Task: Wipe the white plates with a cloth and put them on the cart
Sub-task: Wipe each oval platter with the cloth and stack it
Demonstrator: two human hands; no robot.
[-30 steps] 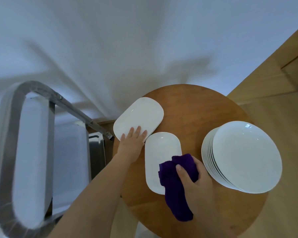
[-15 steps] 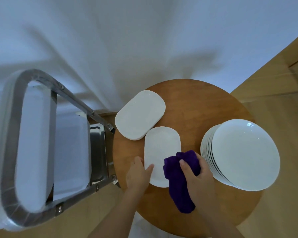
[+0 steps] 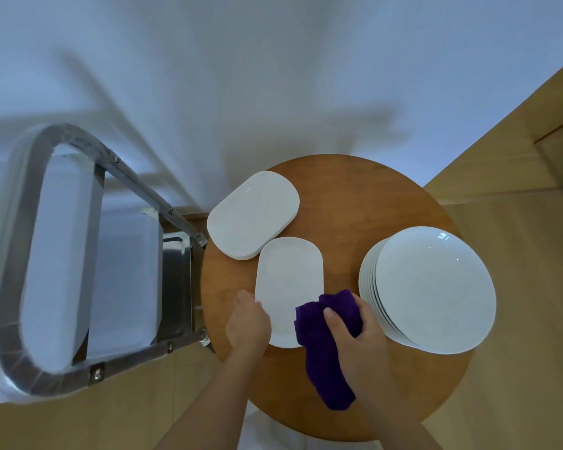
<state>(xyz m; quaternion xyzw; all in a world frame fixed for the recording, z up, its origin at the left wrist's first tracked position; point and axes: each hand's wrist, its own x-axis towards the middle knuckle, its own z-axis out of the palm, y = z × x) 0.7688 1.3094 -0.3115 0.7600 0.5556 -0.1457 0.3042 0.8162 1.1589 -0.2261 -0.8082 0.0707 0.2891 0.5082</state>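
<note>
- The right hand (image 3: 358,332) is clenched around a purple cloth (image 3: 325,345), pressing its upper fold onto the near right corner of an oblong white plate (image 3: 290,284); the rest of the cloth trails down toward the wrist.
- The left hand (image 3: 249,326) grips the same plate's near left edge, fingers curled at the rim, steadying it on the round wooden table (image 3: 355,203).
- Just beyond the left hand's fingertips lies a stack of oblong plates (image 3: 252,214), its near edge touching or slightly overlapping the plate being wiped.
- Right of the cloth hand, nearly touching its knuckles, sits a stack of round plates (image 3: 436,287).
- The cart (image 3: 173,287) stands left of the left hand; its metal tray shows no plate that I can make out, though white covering hides much of it.
- Judgement: the task looks early. One plate is mid-wipe, both stacks remain on the table, and nothing visibly rests on the cart yet.
</note>
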